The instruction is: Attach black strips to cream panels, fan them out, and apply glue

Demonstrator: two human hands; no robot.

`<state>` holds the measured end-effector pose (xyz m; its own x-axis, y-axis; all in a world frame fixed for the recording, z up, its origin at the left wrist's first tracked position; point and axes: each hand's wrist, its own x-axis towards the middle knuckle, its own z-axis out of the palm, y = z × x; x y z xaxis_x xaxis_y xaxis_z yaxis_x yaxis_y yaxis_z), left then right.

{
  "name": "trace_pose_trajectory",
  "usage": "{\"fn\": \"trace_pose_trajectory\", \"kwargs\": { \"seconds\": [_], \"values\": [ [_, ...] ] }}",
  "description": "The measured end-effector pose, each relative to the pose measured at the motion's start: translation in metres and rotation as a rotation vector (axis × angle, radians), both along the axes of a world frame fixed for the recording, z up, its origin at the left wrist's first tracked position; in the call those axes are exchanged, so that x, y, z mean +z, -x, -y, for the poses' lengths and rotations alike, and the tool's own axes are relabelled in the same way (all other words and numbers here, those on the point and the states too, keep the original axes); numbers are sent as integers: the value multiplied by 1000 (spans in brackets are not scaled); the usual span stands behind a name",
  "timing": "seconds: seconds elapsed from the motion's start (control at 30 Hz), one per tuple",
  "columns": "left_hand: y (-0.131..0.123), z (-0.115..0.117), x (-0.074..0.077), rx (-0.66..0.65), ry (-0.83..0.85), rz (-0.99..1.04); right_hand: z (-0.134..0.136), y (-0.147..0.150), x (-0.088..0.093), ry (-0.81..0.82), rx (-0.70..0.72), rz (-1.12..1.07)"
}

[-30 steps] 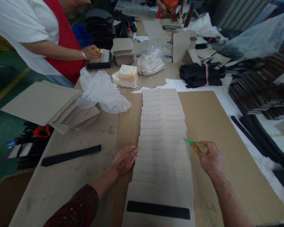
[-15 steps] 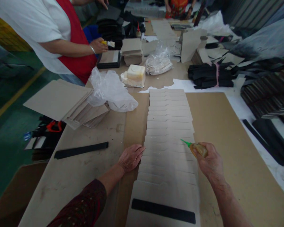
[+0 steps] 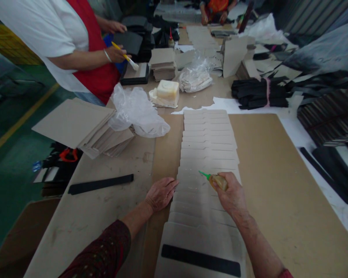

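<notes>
A column of overlapping grey-beige cards (image 3: 210, 154) runs away from me over brown board. My right hand (image 3: 232, 193) is wrapped round a small amber bottle (image 3: 220, 182), its green nozzle pointing left above the middle cards. At the column's left edge my left hand (image 3: 161, 193) lies flat, palm down, fingertips touching the cards, with nothing held. Across the nearest card lies a black strip (image 3: 201, 260). Another black strip (image 3: 101, 184) rests on the table to the left of my left hand.
Stacked cards (image 3: 75, 121) and a clear plastic bag (image 3: 136, 110) are at the left. Beyond are a yellowish block (image 3: 166, 92) and bundled black strips (image 3: 258, 92). A person in a red apron (image 3: 95, 58) holds a brush (image 3: 124, 55); another person's hands show at the far end.
My right hand has moved left with the bottle, bringing the nozzle over the middle of the cards. My left hand has stayed put. The other person's brush has tilted down onto a card.
</notes>
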<state>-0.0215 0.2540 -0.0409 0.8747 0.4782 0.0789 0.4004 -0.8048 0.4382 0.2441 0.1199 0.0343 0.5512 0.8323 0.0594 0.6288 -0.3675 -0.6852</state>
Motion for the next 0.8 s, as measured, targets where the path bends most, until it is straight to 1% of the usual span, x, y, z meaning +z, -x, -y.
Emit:
{"fn": "trace_pose_trajectory", "kwargs": {
  "seconds": [0.07,0.1,0.2,0.27,0.3,0.37,0.43,0.5,0.6,0.7,0.8],
  "values": [
    [0,0,1,1,-3,0,-4,9,0,8,-6,-69],
    [0,0,1,2,-4,0,-5,12,-2,1,-36,-121],
    [1,0,0,4,-6,-5,-2,5,-8,-83,-210,-327],
    [2,-1,-2,3,-13,-9,5,-13,-13,-161,-349,-426],
    [2,-1,-3,4,-18,-6,10,-25,-15,-190,-410,-434],
    [2,-1,-4,3,-26,4,21,-50,-18,-216,-508,-372],
    [2,-1,-5,-3,-30,17,31,-75,-20,-196,-557,-253],
    [1,-2,-3,-6,-33,28,37,-93,-22,-153,-556,-144],
    [1,-2,-1,-4,-32,30,39,-107,-25,-103,-499,-21],
    [1,-2,-1,-4,-29,22,36,-109,-26,-92,-441,65],
    [1,-1,-1,-2,-25,10,32,-106,-23,-63,-426,118]
  ]
}}
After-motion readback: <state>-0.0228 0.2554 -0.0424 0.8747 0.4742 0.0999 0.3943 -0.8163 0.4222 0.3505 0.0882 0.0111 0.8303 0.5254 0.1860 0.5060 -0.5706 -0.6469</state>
